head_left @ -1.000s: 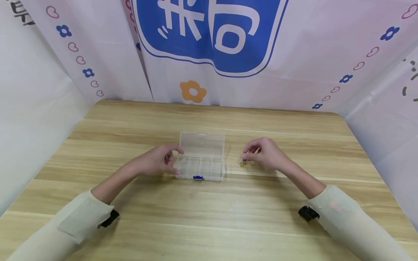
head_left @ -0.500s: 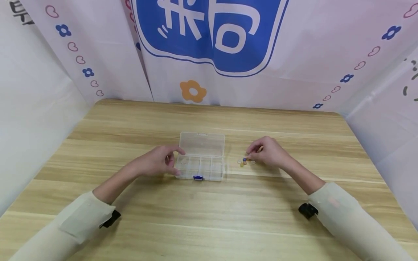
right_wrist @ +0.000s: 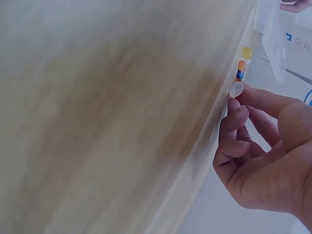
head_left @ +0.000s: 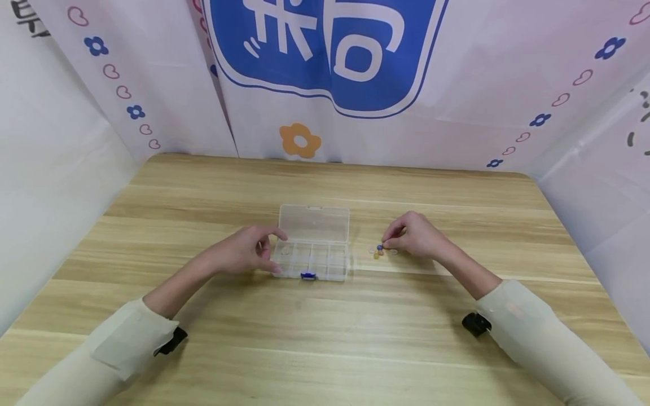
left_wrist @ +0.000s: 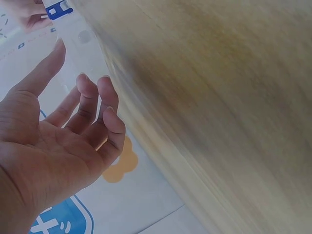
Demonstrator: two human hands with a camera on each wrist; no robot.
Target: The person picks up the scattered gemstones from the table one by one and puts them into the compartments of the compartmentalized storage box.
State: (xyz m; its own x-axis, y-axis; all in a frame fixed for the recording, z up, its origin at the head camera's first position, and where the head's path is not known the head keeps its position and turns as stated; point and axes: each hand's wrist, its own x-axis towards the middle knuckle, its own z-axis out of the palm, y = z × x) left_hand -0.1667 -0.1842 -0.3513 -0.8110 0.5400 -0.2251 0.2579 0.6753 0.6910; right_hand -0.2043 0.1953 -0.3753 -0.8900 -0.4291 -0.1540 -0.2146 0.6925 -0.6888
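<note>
A clear plastic box (head_left: 328,262) stands with its lid (head_left: 315,224) raised at the back and a blue latch (head_left: 307,276) in front. A round clear piece (head_left: 285,250) is in its leftmost compartment. My left hand (head_left: 245,250) (left_wrist: 63,131) holds the box's left side between thumb and index finger. To the right of the box, my right hand (head_left: 416,235) (right_wrist: 265,146) pinches a small orange bead, mostly hidden by the fingertips. Beside them lie a blue bead (head_left: 380,247) (right_wrist: 240,74), an orange one (right_wrist: 242,65), a yellow one (head_left: 376,256) (right_wrist: 246,52) and clear pieces (head_left: 372,250) (right_wrist: 236,89).
The wooden table (head_left: 325,332) reaches back to a white printed curtain (head_left: 431,141) with a blue emblem and an orange flower. White cloth also hangs at both sides. Dark straps (head_left: 171,341) (head_left: 476,324) show by the sleeves.
My right hand has shifted slightly right from over the beads, uncovering the blue one, and its fingertips have come closer together. My left hand and the box have stayed in place.
</note>
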